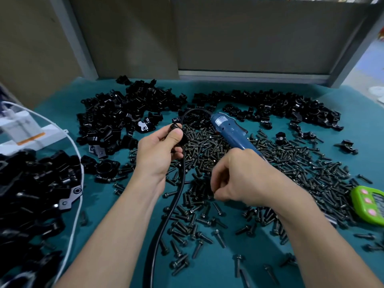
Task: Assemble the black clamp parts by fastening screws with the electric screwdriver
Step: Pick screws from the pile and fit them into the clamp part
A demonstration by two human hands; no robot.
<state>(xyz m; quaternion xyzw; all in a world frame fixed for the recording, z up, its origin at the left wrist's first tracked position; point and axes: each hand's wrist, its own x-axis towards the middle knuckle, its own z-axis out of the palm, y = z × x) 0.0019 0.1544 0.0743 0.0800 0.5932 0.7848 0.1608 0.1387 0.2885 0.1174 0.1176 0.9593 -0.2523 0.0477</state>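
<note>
A black clamp part [176,132] is pinched in the left hand [160,150]; the blue electric screwdriver [232,132] is gripped by the right hand [245,177] above scattered screws [207,221].

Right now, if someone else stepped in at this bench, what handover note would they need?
Left hand: shut on a black clamp part, held above the mat.
Right hand: closed low over the loose screws; the blue electric screwdriver rests against it, cord trailing between the arms.
Unassembled clamp parts are heaped at the far side; more fill the container at left.
Left: fasten a screw into the held part, then work through the heaps.
</note>
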